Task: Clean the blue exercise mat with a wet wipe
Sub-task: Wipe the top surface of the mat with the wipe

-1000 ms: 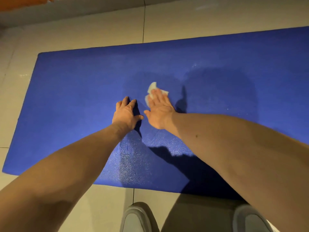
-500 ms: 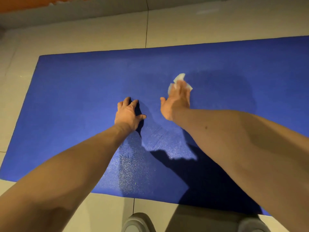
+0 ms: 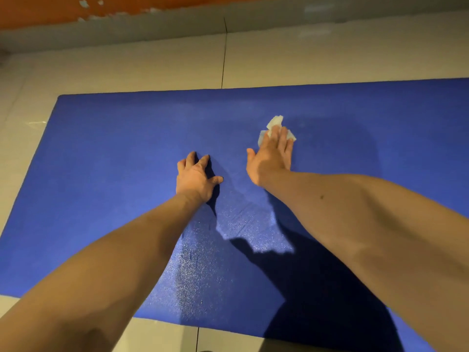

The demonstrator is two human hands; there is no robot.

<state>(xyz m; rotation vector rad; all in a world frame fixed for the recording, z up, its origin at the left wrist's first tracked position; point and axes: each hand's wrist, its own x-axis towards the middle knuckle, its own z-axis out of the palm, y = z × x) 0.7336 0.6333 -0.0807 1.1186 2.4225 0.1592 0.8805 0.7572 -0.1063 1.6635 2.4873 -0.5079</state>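
The blue exercise mat lies flat on the tiled floor and fills most of the view. My right hand presses a crumpled white wet wipe onto the mat with straight fingers; the wipe sticks out past the fingertips. To its left, my left hand rests on the mat on spread fingertips, bracing. A damp, shiny streak shows on the mat between my forearms.
Pale floor tiles surround the mat on the far, left and near sides. A grey skirting and an orange wall run along the back. The mat continues out of view to the right.
My right hand has slid the wipe away from me and to the right across the mat. My left hand has stayed in place. The view has tilted up slightly.
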